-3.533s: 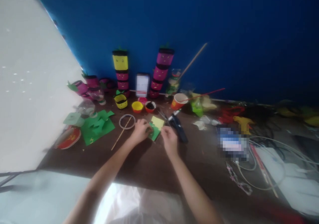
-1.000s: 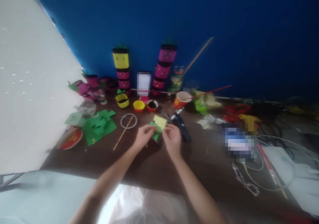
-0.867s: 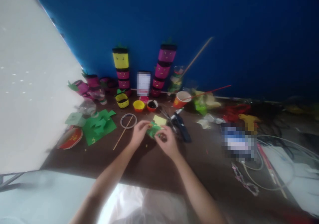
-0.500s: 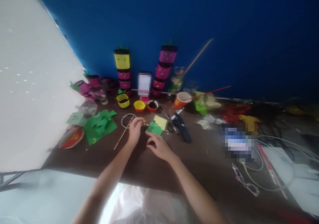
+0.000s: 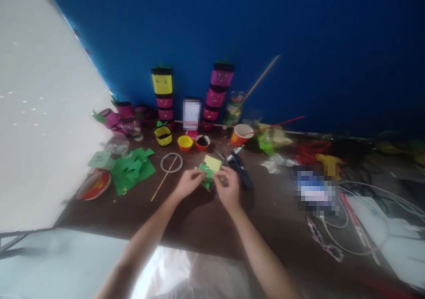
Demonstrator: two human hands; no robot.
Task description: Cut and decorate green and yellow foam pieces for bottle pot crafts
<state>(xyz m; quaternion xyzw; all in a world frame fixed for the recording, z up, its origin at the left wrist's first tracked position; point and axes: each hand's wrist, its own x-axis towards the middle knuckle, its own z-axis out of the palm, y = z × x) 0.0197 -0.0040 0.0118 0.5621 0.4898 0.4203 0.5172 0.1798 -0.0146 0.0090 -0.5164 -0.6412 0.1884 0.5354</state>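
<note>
In front of me, my left hand (image 5: 191, 182) is closed in a pinch, with its fingertips at the left side of a small jagged green paper piece (image 5: 207, 183). Opposite it, my right hand (image 5: 228, 187) pinches at the right side of the same piece. Blur hides the exact contact of the fingertips. Just beyond them lies a pale yellow sheet (image 5: 213, 162) with green paper over part of it. Scissors (image 5: 219, 154) and a dark blue long object (image 5: 242, 171) lie to the right of the yellow sheet.
Left of my hands are a ring-shaped roll (image 5: 171, 154), a thin wooden stick (image 5: 162, 184) and green sheets (image 5: 133, 170). Behind stand a yellow cup (image 5: 185, 143), a cup of black stuff (image 5: 202, 142), a paper cup (image 5: 239, 136) and stacked coloured containers (image 5: 216, 98). Cables (image 5: 348, 219) lie right.
My left hand has come right and down, away from the ring-shaped roll. My right hand has moved right and turned upward, so both hands now meet around the green paper piece.
</note>
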